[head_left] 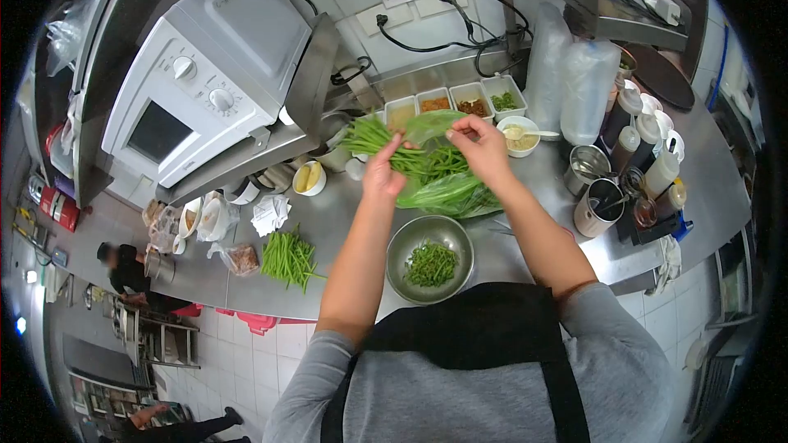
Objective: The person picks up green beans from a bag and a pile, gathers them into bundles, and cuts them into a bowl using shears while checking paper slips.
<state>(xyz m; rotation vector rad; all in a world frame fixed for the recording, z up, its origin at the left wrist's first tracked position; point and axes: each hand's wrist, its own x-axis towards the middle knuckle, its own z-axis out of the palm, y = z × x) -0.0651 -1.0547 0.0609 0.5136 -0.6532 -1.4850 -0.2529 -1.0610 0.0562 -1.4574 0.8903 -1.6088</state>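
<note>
A green plastic bag (460, 195) full of long green beans (428, 164) lies at the middle of the steel counter. My left hand (384, 171) is closed around a bunch of green beans (367, 136) at the bag's left side. At the bag's upper right, my right hand (483, 144) pinches the plastic edge. Below the bag stands a steel bowl (396, 258) holding cut green pieces (432, 265). Another pile of long green beans (287, 259) rests on the counter to the left of the bowl.
Behind the bag are several small food containers (504, 101) and a white bowl with a spoon (519, 141). Sauce bottles (626, 148) and steel pots (597, 212) stand right. A white microwave (205, 82) sits upper left. Two other people (127, 269) (176, 427) are at far left.
</note>
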